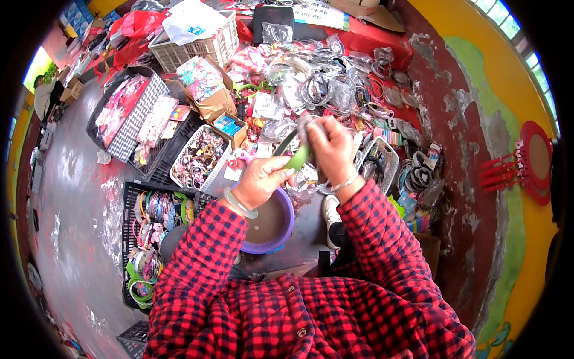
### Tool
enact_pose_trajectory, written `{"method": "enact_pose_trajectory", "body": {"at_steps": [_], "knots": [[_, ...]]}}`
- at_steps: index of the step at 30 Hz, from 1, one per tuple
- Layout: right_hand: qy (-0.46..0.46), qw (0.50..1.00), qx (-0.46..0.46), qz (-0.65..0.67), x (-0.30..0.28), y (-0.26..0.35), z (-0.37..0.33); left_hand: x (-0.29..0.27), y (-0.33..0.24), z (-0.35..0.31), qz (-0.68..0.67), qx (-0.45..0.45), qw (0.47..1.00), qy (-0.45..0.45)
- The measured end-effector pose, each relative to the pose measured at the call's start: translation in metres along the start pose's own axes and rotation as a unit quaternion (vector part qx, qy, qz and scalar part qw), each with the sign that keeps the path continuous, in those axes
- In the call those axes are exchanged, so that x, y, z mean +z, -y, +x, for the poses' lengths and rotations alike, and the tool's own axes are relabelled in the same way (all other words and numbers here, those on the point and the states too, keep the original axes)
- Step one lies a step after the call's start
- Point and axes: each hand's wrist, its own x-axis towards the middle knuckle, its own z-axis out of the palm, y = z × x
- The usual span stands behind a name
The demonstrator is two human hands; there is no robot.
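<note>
Left hand (pixel 261 180), thumb pinched against fingers, held near end of bright green, smooth, curved band (pixel 298 158). Round purple plastic basin (pixel 290 218) stood below. Band lay between hands, just right of left fingertips, long axis running away from person and rightward. Right hand (pixel 332 148), at far end, was curled almost to fist; greyish crumpled material (pixel 304 122) showed there. Whether it gripped band, I could not tell.

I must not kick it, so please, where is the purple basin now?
In the head view, the purple basin sits slightly below centre, under the left hand, right of the black crate holding hairbands.
</note>
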Motion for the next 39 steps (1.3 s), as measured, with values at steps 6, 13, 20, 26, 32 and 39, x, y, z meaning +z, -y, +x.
{"method": "enact_pose_trajectory", "body": {"at_steps": [6,13,20,26,32,39], "knots": [[-0.041,0.951,-0.262,-0.159,0.013,-0.006,-0.006,-0.007,0.001,0.000,0.025,-0.003,1.000,0.010],[-0.063,0.953,0.221,0.200,-0.049,-0.091,0.049,-0.011,-0.020,-0.007,-0.193,-0.029,0.980,0.030],[-0.103,0.911,0.137,0.375,-0.048,-0.052,0.047,-0.018,-0.008,-0.002,-0.395,0.035,0.918,0.010],[-0.085,0.987,-0.037,0.133,-0.031,-0.019,0.030,-0.015,-0.012,-0.001,-0.323,-0.002,0.946,-0.030],[0.000,0.998,-0.055,0.036,-0.016,-0.004,0.013,-0.013,-0.014,-0.004,-0.211,-0.025,0.977,-0.015],[0.040,0.963,-0.262,-0.050,-0.003,0.024,-0.007,-0.010,-0.007,-0.001,-0.141,-0.025,0.989,-0.023]]}}
